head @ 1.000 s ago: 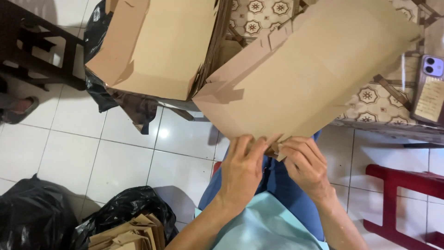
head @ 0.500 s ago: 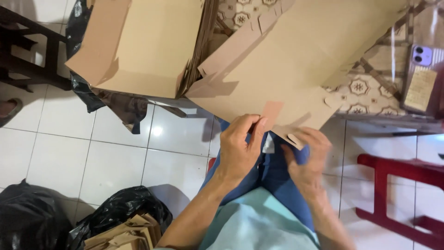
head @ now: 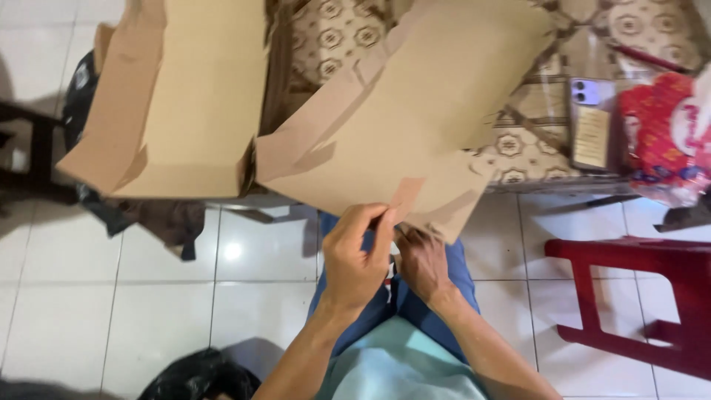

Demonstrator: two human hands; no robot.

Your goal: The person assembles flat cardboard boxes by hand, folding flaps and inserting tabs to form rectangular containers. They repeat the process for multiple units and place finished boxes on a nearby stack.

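A flat brown cardboard box blank (head: 415, 126) lies tilted over my lap, its far end resting on the patterned table. My left hand (head: 357, 255) pinches a small flap at the blank's near edge between thumb and fingers. My right hand (head: 422, 259) sits under that same edge, fingers curled against the cardboard from below. A second, folded-up open cardboard box (head: 178, 104) stands to the left of the blank.
A table with a patterned cloth (head: 518, 141) holds a phone (head: 591, 122) and a red printed package (head: 666, 137). A red plastic stool (head: 637, 296) is at the right. A black plastic bag (head: 200, 378) lies on the white tiled floor at lower left.
Both hands kept working at the blank's near edge; a small flap now sticks up there, pinched by my left hand. The view swung right, revealing the red package.
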